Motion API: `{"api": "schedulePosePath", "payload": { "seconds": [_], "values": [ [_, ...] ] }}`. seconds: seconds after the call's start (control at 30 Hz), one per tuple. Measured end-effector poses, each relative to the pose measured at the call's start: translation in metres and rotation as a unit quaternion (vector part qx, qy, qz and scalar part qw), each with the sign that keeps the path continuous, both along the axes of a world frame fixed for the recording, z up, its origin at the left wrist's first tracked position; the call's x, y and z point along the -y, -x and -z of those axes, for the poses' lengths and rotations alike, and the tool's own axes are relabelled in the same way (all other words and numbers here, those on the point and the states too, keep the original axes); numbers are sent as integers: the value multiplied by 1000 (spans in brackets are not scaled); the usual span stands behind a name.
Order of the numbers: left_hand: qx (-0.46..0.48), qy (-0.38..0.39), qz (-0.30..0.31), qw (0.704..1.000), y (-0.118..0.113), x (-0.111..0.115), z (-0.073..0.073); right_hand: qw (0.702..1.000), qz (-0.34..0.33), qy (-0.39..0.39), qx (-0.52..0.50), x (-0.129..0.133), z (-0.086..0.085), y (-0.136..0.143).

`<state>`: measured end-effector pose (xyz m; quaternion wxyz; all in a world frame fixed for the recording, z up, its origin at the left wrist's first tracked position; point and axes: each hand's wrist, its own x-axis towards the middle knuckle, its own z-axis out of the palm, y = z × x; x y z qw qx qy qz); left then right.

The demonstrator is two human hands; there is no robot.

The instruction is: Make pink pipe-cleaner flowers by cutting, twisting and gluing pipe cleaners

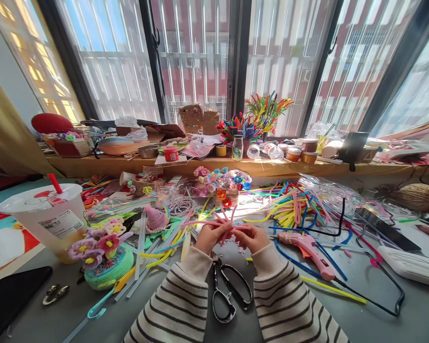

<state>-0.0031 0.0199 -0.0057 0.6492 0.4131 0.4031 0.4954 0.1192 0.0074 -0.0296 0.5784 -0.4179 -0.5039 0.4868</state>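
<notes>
Several pink pipe cleaners (223, 220) cross one another in a star-like bundle between my two hands. My left hand (212, 235) pinches the bundle from the left, its fingers closed near the crossing. From the right, my right hand (252, 237) holds a pink stem with thumb and fingertips pressed together. The fingertips of both hands nearly meet. Just below them on the grey table lie black-handled scissors (224, 291), their blades partly hidden under my left hand and sleeve.
A pink glue gun (309, 250) with a black cord lies at right, beside blue and yellow pipe cleaners (293, 207). At left stand a lidded drink cup (52, 219) and a green pot of woolly flowers (109, 267). Jars and supplies crowd the window ledge (128, 164).
</notes>
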Motion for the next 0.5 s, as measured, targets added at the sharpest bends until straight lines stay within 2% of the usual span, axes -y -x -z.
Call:
{"api": "schedulePosePath", "payload": {
  "seconds": [0.17,0.33,0.5],
  "values": [
    [38,16,5,999,1,1,-1,1000,0,2,-5,-2,4,-2],
    [45,15,35,998,1,-1,1,1000,11,-2,20,-2,5,-3],
    [52,55,-15,997,1,-2,3,999,0,10,41,-1,1,-1]
  ]
}}
